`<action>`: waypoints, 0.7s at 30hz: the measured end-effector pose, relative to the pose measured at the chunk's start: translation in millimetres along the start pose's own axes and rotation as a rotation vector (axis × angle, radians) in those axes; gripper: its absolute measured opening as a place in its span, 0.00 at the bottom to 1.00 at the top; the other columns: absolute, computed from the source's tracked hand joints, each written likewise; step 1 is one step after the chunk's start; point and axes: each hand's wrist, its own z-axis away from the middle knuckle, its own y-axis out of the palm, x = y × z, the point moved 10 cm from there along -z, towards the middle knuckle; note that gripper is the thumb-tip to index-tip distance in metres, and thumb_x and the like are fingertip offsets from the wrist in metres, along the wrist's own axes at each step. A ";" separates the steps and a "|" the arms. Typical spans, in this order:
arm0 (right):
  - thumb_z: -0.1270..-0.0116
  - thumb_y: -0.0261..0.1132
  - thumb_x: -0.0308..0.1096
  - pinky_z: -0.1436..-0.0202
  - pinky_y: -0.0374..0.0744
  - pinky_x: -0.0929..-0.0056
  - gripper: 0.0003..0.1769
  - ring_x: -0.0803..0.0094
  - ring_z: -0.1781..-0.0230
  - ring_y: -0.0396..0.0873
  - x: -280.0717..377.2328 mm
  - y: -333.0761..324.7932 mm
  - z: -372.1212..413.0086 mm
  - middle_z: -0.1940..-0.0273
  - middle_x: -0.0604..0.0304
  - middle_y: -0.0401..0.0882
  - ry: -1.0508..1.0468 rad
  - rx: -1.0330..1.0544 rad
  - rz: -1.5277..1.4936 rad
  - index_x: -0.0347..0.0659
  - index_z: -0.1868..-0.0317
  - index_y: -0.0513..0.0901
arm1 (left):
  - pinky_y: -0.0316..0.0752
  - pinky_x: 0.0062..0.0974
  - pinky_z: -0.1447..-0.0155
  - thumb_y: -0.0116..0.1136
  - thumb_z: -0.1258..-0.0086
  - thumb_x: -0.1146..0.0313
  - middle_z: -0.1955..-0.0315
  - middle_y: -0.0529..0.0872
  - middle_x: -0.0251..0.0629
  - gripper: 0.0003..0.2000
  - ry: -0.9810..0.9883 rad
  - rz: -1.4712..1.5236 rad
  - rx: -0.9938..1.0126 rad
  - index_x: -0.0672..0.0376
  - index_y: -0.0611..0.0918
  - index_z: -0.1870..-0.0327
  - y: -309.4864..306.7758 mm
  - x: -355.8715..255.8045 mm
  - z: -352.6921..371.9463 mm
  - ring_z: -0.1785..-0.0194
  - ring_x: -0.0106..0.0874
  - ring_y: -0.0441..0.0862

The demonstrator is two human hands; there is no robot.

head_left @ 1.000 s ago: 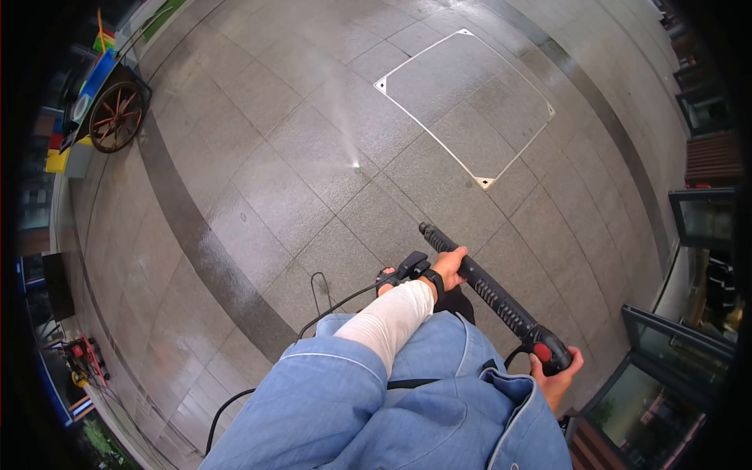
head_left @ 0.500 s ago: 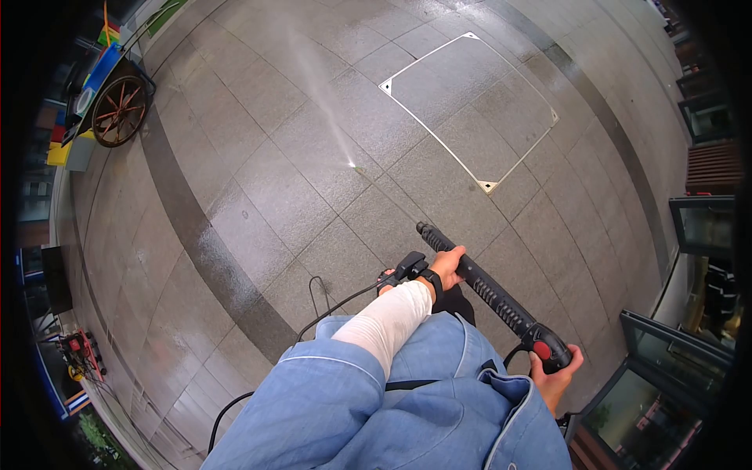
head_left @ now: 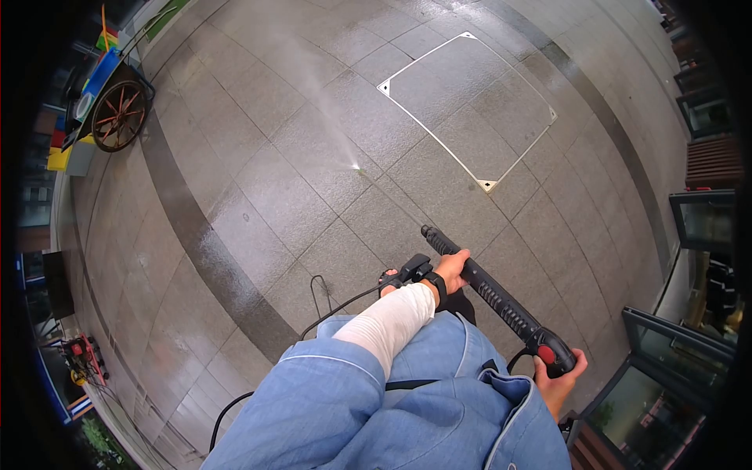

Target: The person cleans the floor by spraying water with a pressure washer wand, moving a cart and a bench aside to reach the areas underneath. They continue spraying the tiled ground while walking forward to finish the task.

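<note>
Wet grey paving (head_left: 548, 243); dark bands (head_left: 184, 207); pale rectangular frame (head_left: 486, 186) set in; spoked wheel (head_left: 119, 116) at left.

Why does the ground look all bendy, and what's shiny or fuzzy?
In the head view, the lens probably bends the dark stripe; corners are black; wet paving shines; the spray looks like fuzzy mist; the black wand looks fairly sharp.
</note>
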 end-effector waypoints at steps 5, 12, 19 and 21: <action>0.55 0.70 0.25 0.54 0.70 0.72 0.36 0.64 0.60 0.73 -8.4 -8.3 0.9 0.60 0.50 0.71 0.058 0.002 -0.011 0.37 0.47 0.60 | 0.75 0.50 0.58 0.51 0.38 0.69 0.62 0.74 0.45 0.16 -0.001 0.004 -0.077 0.68 0.66 0.53 7.6 9.7 12.0 0.61 0.42 0.77; 0.55 0.71 0.26 0.53 0.70 0.72 0.36 0.64 0.60 0.73 -21.2 -13.1 -5.8 0.61 0.51 0.70 0.046 0.019 0.028 0.37 0.47 0.60 | 0.74 0.50 0.57 0.51 0.38 0.69 0.61 0.73 0.43 0.17 -0.019 -0.001 -0.140 0.64 0.64 0.51 3.1 24.3 4.7 0.60 0.40 0.76; 0.55 0.71 0.26 0.57 0.72 0.72 0.36 0.63 0.63 0.74 -14.6 -13.0 -6.0 0.64 0.50 0.72 0.058 0.019 0.020 0.37 0.48 0.60 | 0.74 0.48 0.57 0.51 0.39 0.68 0.63 0.73 0.40 0.17 -0.034 -0.014 -0.086 0.60 0.65 0.50 1.8 25.3 -1.0 0.61 0.38 0.76; 0.55 0.71 0.26 0.57 0.72 0.72 0.36 0.63 0.63 0.74 -14.5 -13.1 -6.4 0.64 0.50 0.71 0.050 0.019 0.018 0.37 0.48 0.60 | 0.73 0.48 0.57 0.51 0.39 0.69 0.64 0.73 0.39 0.17 -0.023 -0.014 -0.064 0.60 0.65 0.51 3.5 23.6 -0.5 0.61 0.38 0.76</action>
